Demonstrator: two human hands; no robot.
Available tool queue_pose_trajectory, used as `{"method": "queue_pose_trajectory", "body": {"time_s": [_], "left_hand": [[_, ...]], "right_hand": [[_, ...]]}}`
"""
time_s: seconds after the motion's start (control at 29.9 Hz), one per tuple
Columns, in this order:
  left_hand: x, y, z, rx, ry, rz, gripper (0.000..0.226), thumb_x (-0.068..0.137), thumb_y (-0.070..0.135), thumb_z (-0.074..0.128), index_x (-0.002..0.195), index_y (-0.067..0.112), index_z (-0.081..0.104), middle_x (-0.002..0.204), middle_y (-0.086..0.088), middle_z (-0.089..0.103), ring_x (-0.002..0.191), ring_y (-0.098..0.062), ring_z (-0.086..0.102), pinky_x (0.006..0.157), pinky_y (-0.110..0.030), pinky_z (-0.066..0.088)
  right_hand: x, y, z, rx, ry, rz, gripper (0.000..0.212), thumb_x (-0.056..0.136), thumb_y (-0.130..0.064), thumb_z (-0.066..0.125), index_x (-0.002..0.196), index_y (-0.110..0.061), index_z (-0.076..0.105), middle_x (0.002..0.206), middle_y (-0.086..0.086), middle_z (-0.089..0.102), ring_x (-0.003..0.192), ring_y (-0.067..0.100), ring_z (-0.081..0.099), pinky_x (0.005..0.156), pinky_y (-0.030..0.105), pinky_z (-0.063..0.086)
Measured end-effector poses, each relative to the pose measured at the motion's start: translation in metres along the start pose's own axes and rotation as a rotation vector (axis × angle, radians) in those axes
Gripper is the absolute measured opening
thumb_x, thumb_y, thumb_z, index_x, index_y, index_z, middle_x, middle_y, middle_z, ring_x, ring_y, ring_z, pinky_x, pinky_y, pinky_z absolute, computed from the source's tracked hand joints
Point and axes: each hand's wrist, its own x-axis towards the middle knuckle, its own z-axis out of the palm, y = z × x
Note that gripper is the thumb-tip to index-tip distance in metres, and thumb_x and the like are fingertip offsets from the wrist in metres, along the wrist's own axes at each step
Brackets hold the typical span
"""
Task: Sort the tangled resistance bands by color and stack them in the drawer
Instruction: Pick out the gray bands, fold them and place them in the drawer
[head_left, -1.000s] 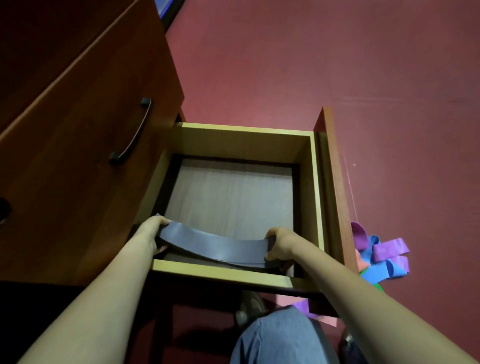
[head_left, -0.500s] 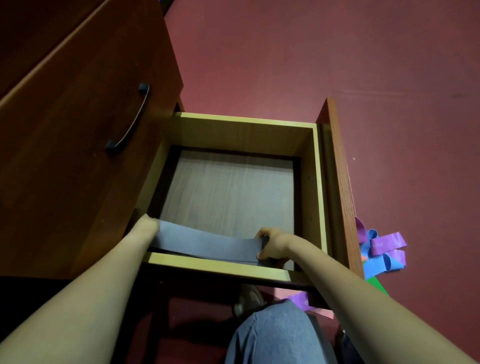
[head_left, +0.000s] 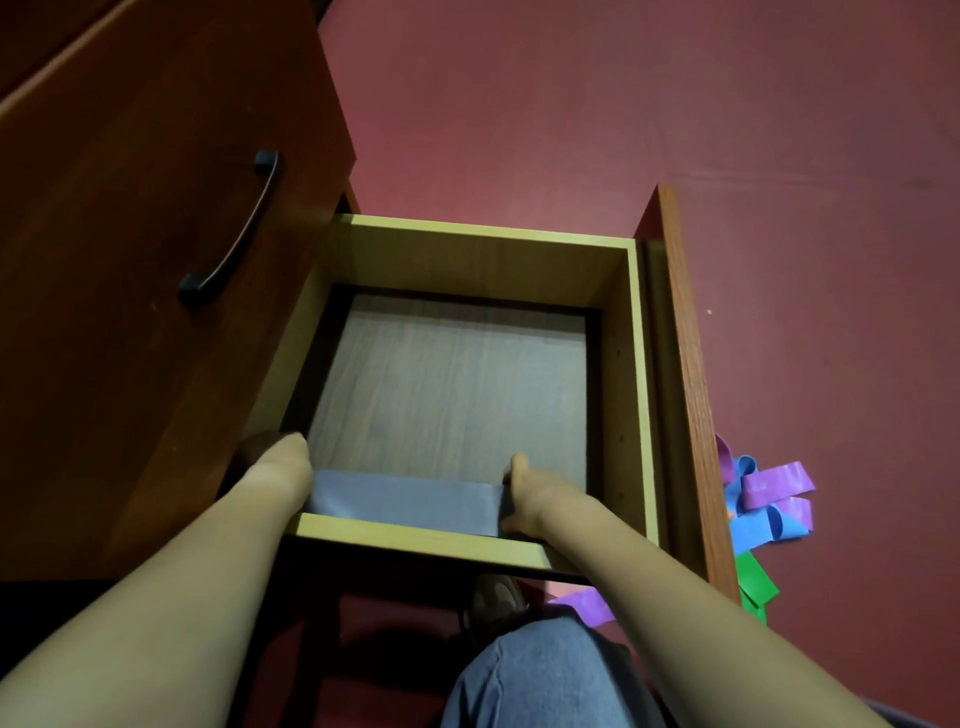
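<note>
Fingers (head_left: 515, 467) of the right hand (head_left: 522, 499) pinch the right end of the grey band (head_left: 405, 501), which has dropped from an arch to lie flat in the drawer (head_left: 483, 241) between both hands, the grip of the left hand (head_left: 283, 462) hidden, so one colour seems placed while tangled bands (head_left: 769, 499) wait further right.

A reddish-brown wooden cabinet front (head_left: 130, 270) fills the left side, with a curved dark handle (head_left: 229, 228) slanting across it. Dark red floor (head_left: 675, 104) spreads beyond. At the bottom edge is a knee in blue jeans (head_left: 535, 675), with a shoe (head_left: 491, 597) just past it.
</note>
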Motion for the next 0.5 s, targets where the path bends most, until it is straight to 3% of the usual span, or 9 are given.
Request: {"method": "queue_pose_trajectory", "body": {"time_s": [0.17, 0.37, 0.43, 0.5], "left_hand": [[0.003, 0.006, -0.005, 0.194, 0.026, 0.032, 0.034, 0.088, 0.002, 0.044, 0.122, 0.008, 0.050, 0.128, -0.012, 0.052, 0.117, -0.025, 0.052, 0.096, -0.031, 0.045], [-0.010, 0.023, -0.022, 0.320, 0.108, 0.050, 0.034, 0.091, 0.004, 0.041, 0.124, 0.009, 0.047, 0.127, -0.008, 0.054, 0.116, -0.023, 0.054, 0.089, -0.028, 0.045], [-0.021, 0.034, -0.035, 0.291, 0.203, 0.082, 0.034, 0.090, 0.008, 0.045, 0.123, 0.012, 0.045, 0.125, -0.007, 0.054, 0.114, -0.023, 0.054, 0.078, -0.028, 0.042], [-0.028, 0.050, -0.047, 0.110, 0.287, 0.114, 0.029, 0.089, 0.013, 0.045, 0.118, 0.011, 0.048, 0.122, -0.010, 0.056, 0.111, -0.027, 0.055, 0.074, -0.029, 0.038]], "right_hand": [[0.000, 0.004, -0.005, -0.258, 0.072, 0.039, 0.072, 0.081, -0.044, 0.062, 0.133, -0.013, 0.024, 0.125, 0.009, 0.054, 0.113, 0.030, 0.055, 0.086, 0.038, 0.048], [-0.001, 0.006, -0.002, -0.254, 0.105, 0.008, 0.062, 0.082, -0.043, 0.060, 0.129, -0.014, 0.032, 0.125, 0.009, 0.053, 0.114, 0.030, 0.054, 0.088, 0.040, 0.050], [-0.004, 0.005, -0.001, -0.262, 0.144, -0.018, 0.061, 0.084, -0.039, 0.059, 0.131, -0.013, 0.031, 0.130, 0.010, 0.045, 0.118, 0.031, 0.050, 0.089, 0.040, 0.049], [-0.011, 0.002, -0.003, -0.267, 0.216, -0.071, 0.058, 0.087, -0.036, 0.056, 0.132, -0.010, 0.029, 0.134, 0.012, 0.037, 0.120, 0.032, 0.047, 0.088, 0.038, 0.045]]}}
